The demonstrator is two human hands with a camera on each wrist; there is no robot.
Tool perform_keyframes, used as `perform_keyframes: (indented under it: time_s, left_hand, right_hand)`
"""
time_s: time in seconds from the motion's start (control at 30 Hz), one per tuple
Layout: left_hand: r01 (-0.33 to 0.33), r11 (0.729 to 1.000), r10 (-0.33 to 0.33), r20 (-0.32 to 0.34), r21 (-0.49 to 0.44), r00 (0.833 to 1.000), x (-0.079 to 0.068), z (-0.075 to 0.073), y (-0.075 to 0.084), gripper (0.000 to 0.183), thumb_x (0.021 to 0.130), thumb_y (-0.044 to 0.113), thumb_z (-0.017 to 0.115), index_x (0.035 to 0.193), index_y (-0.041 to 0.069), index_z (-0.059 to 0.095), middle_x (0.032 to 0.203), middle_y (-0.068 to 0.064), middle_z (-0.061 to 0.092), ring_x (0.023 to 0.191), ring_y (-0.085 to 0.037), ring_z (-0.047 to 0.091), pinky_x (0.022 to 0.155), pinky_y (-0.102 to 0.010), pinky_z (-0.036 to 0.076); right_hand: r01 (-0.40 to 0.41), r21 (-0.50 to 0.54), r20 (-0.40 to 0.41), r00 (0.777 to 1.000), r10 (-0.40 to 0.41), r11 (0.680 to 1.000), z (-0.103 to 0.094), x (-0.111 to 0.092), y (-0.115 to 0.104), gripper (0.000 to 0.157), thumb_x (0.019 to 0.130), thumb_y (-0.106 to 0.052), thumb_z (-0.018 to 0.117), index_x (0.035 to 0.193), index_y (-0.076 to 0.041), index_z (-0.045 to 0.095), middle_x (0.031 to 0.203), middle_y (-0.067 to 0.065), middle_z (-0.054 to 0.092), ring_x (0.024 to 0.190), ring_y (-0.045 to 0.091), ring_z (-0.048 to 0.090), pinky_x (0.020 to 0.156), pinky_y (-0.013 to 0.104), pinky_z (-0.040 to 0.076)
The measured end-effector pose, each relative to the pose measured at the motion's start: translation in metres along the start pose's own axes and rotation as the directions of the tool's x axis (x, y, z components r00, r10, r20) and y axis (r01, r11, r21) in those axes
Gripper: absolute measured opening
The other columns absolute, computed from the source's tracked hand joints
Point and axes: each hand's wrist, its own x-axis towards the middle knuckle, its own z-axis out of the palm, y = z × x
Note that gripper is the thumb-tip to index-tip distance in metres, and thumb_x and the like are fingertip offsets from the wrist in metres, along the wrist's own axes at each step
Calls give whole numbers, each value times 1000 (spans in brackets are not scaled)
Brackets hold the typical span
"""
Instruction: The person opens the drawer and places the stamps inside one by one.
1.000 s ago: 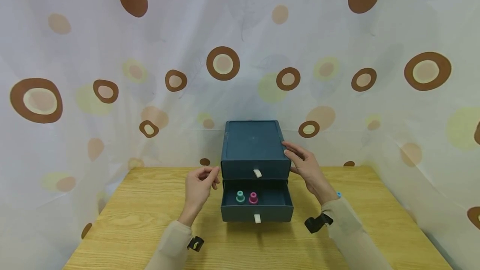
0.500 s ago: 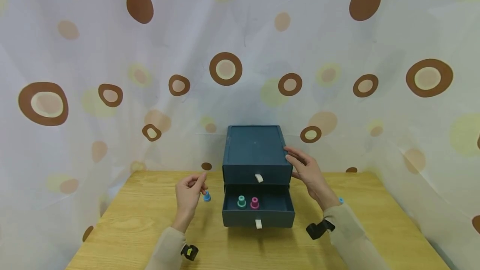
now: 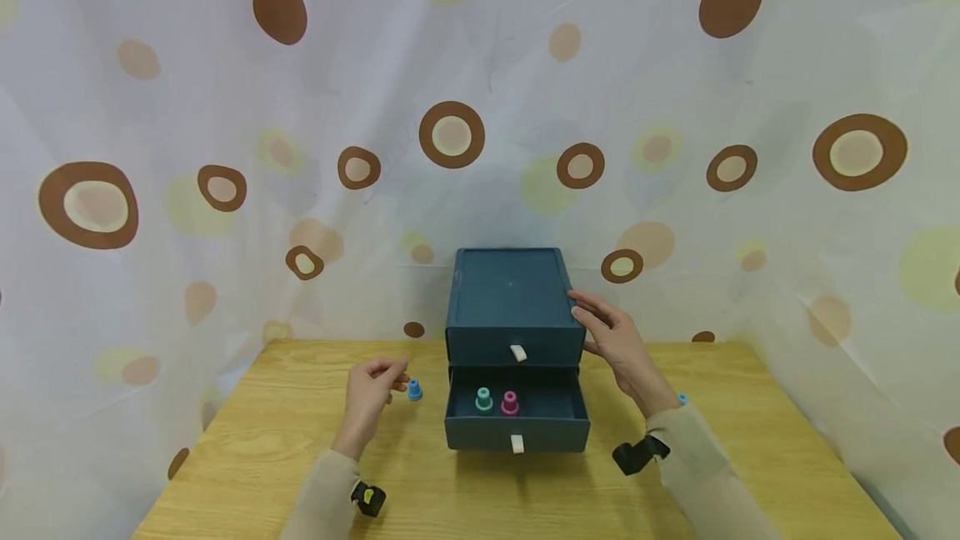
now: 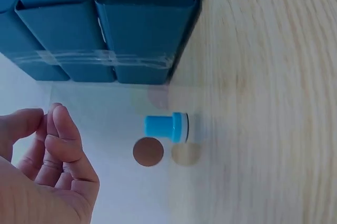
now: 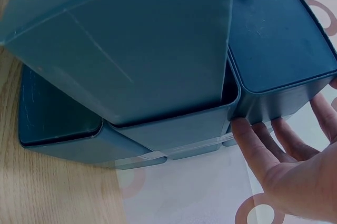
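Observation:
A dark blue two-drawer cabinet [image 3: 512, 290] stands at the table's far side, its lower drawer [image 3: 517, 434] pulled out. Inside that drawer are a teal stepped peg-like piece [image 3: 483, 400] and a pink one [image 3: 510, 403]. Left of the cabinet, a similar blue piece [image 3: 415, 390] stands upright on the table. My left hand [image 3: 367, 394] is just left of it, fingers loosely curled with thumb near the fingertips, holding nothing; in the left wrist view the blue piece [image 4: 163, 127] is apart from the fingers. My right hand [image 3: 621, 348] rests its extended fingers against the cabinet's right side.
Another small blue piece [image 3: 682, 398] shows partly behind the right forearm. White tabs [image 3: 518, 353] mark the drawer fronts. A spotted white curtain [image 3: 480, 65] hangs behind the wooden table [image 3: 285, 440]. Clear tape [image 4: 126, 58] runs across the cabinet's side.
My left hand has moved left, away from the cabinet, and the blue piece has come into sight beside it. My right hand stays at the cabinet. The head view has shifted slightly.

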Motion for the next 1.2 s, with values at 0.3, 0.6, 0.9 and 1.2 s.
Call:
perform_keyframes:
  time_s: [0.3, 0.6, 0.9, 1.2]
  left_hand:
    - [44, 995, -47, 38, 90, 998, 3, -3, -1, 25, 93, 23, 69, 99, -1, 71, 88, -12, 72, 74, -18, 66, 57, -29, 47]
    - [128, 983, -140, 87, 131, 986, 17, 0, -27, 34, 92, 17, 69, 120, 0, 64, 112, -13, 68, 92, -25, 62, 67, -33, 51]
    - [172, 966, -196, 110, 195, 974, 24, 5, -34, 38, 93, 15, 68, 127, -1, 60, 124, -20, 61, 101, -26, 62, 71, -31, 51]
    - [179, 954, -218, 148, 240, 965, 27, 7, -33, 36, 94, 9, 64, 128, -2, 59, 124, -21, 61, 102, -28, 60, 72, -33, 51]
  right_hand:
    - [-6, 10, -12, 1000, 6, 1000, -1, 1, -1, 55, 101, -40, 54, 149, -15, 43, 155, 12, 35, 146, 34, 28, 109, 61, 35]
    - [-14, 8, -14, 1000, 14, 1000, 0, 2, 0, 56, 100, -42, 55, 149, -17, 43, 155, 12, 35, 146, 34, 29, 109, 61, 35]
    - [-8, 13, -14, 1000, 8, 1000, 1, 2, 0, 56, 100, -41, 54, 149, -16, 43, 155, 13, 35, 146, 34, 29, 109, 63, 34]
    - [-3, 24, -14, 1000, 3, 1000, 1, 2, 2, 56, 100, -41, 54, 149, -15, 43, 155, 13, 35, 145, 34, 29, 109, 62, 34]
